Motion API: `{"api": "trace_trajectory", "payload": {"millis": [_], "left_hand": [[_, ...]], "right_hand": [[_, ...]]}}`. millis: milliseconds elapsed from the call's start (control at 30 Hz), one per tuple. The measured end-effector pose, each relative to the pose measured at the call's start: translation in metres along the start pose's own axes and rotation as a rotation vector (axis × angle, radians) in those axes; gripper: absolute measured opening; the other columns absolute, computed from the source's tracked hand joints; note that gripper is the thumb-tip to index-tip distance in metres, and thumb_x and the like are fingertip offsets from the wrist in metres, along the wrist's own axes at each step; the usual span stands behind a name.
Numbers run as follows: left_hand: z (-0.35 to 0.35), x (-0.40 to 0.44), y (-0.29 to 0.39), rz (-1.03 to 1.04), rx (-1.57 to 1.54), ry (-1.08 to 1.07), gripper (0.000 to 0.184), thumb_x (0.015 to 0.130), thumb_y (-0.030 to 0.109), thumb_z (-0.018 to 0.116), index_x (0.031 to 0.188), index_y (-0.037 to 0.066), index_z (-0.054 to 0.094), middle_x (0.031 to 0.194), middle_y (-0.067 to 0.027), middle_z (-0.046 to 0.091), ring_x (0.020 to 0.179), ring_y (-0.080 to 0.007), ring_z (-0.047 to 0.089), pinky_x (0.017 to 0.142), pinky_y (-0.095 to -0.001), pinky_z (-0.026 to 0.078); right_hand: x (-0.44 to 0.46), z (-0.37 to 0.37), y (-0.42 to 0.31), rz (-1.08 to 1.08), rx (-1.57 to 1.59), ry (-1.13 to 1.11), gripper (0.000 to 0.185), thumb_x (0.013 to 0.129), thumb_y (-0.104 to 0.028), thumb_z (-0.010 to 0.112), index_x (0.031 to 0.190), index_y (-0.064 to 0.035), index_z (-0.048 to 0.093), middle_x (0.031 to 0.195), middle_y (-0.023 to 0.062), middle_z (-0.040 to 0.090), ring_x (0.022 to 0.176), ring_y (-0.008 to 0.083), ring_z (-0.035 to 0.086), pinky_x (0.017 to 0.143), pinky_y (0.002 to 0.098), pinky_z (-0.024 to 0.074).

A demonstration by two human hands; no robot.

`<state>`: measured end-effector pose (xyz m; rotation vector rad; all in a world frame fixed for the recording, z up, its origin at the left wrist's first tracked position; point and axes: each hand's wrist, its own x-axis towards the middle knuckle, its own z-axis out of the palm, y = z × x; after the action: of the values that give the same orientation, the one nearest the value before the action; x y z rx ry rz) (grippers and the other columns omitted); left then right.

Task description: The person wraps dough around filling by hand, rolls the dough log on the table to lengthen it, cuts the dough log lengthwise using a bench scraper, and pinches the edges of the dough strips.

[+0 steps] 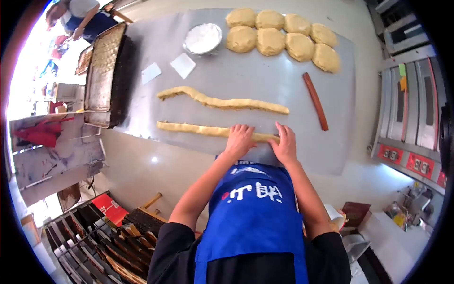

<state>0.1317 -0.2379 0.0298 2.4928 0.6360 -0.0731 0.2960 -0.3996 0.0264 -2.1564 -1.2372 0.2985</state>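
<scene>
A long, thin rope of yellow dough (194,128) lies across the metal table just in front of me. My left hand (240,141) is wrapped over it right of its middle, fingers on the far side and thumb on the near side. At the rope's right end, my right hand (285,145) holds it between thumb and fingers. Beyond both hands lies a second, wavier dough rope (222,102), with darker filling showing along its edge. Parts of the near rope are hidden under my hands.
Several round dough pieces (270,41) stand at the table's far side, beside a bowl of white flour (202,39). Two white scrapers (183,65) lie left; a brown rolling pin (315,101) lies right. Baking trays (101,75) border the left edge. A person (85,16) is beyond.
</scene>
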Motion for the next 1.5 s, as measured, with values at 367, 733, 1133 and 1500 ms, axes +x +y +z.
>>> {"api": "trace_trajectory", "payload": {"millis": [367, 733, 1133, 1500], "left_hand": [[0.043, 0.046, 0.033, 0.267, 0.092, -0.111, 0.039, 0.08, 0.021, 0.087, 0.114, 0.011, 0.071, 0.112, -0.0099, 0.067, 0.119, -0.0312, 0.061, 0.102, -0.0464, 0.05], [0.029, 0.038, 0.04, 0.397, -0.003, -0.198, 0.043, 0.079, 0.021, 0.089, 0.113, 0.008, 0.067, 0.112, -0.014, 0.066, 0.114, -0.0363, 0.063, 0.099, -0.0487, 0.052], [0.048, 0.049, 0.046, 0.239, -0.142, 0.004, 0.048, 0.08, 0.026, 0.09, 0.122, 0.009, 0.073, 0.118, -0.0118, 0.071, 0.118, -0.0337, 0.064, 0.101, -0.0464, 0.053], [0.053, 0.056, 0.062, 0.257, -0.312, 0.082, 0.029, 0.087, 0.022, 0.084, 0.114, 0.013, 0.083, 0.106, -0.0087, 0.082, 0.1, -0.0335, 0.07, 0.094, -0.0447, 0.056]], "right_hand": [[-0.032, -0.01, 0.036, 0.051, -0.004, -0.202, 0.07, 0.068, -0.015, 0.097, 0.132, -0.004, 0.07, 0.116, 0.0117, 0.064, 0.113, 0.036, 0.061, 0.101, 0.0489, 0.0516], [-0.041, -0.009, 0.038, 0.073, -0.036, -0.177, 0.067, 0.071, -0.012, 0.094, 0.132, -0.0068, 0.068, 0.12, 0.0139, 0.061, 0.118, 0.0365, 0.06, 0.102, 0.0447, 0.0525], [-0.053, -0.016, 0.067, 0.41, 0.235, 0.048, 0.05, 0.082, -0.005, 0.089, 0.129, -0.001, 0.073, 0.101, 0.0125, 0.069, 0.082, 0.0245, 0.073, 0.076, 0.0345, 0.0599], [-0.054, 0.003, 0.053, 0.402, 0.243, 0.22, 0.023, 0.091, -0.009, 0.082, 0.112, -0.0025, 0.081, 0.095, 0.0165, 0.077, 0.085, 0.029, 0.076, 0.079, 0.0369, 0.0601]]}}
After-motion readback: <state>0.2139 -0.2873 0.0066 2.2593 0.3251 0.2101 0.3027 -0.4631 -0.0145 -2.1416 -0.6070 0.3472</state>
